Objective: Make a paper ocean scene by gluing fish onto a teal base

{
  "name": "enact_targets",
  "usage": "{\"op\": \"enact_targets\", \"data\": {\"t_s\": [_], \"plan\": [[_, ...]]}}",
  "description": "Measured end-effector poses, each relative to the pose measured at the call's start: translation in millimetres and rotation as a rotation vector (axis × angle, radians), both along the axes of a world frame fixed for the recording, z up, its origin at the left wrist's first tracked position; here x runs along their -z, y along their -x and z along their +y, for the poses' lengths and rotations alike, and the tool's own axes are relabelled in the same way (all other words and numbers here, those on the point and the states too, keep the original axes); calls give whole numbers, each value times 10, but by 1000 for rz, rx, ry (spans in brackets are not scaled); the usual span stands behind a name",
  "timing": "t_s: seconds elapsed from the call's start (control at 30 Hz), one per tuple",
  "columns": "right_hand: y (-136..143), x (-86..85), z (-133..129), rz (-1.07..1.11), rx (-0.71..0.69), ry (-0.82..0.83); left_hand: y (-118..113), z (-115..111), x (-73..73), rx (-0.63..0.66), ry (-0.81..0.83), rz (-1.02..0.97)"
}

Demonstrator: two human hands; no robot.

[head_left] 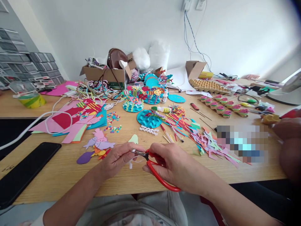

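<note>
My right hand grips a pair of red-handled scissors, its fingers in the loops. The metal blades point left and meet the fingertips of my left hand. Between its thumb and forefinger my left hand pinches a small white piece, with a thin white curl hanging below; its exact kind is too small to make out. A pale green paper shape lies just beyond the blades. Left of my left hand rests a pile of paper fish cutouts in lilac, pink and orange, beside a purple oval.
A black phone lies at the left, near a white cable. Blue decorated discs and a glue bottle stand mid-table. Paper scraps spread rightward. Another person's hand holds an egg-carton piece at right.
</note>
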State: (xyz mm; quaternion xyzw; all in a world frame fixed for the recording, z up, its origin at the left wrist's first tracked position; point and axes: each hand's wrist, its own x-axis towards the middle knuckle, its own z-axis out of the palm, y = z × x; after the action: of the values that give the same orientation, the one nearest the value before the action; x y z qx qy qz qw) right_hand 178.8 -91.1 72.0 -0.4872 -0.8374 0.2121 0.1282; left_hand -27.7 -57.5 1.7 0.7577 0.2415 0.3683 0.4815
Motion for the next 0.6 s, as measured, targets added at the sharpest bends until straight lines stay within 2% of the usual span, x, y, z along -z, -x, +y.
{"op": "enact_targets", "data": {"t_s": [0.17,0.33,0.5,0.6], "plan": [[-5,-27,-27,-37,8,1,-18,-5,-1,-6,-39,13],[-14,33,-49,-38,-9,9,-25,-14,-11,7,-42,-11],[5,109,-61,-134,-40,-107,-18,-20,0,-18,-18,-17],[21,134,-54,-163,-69,-120,-13,-15,3,-27,-7,-12]]}}
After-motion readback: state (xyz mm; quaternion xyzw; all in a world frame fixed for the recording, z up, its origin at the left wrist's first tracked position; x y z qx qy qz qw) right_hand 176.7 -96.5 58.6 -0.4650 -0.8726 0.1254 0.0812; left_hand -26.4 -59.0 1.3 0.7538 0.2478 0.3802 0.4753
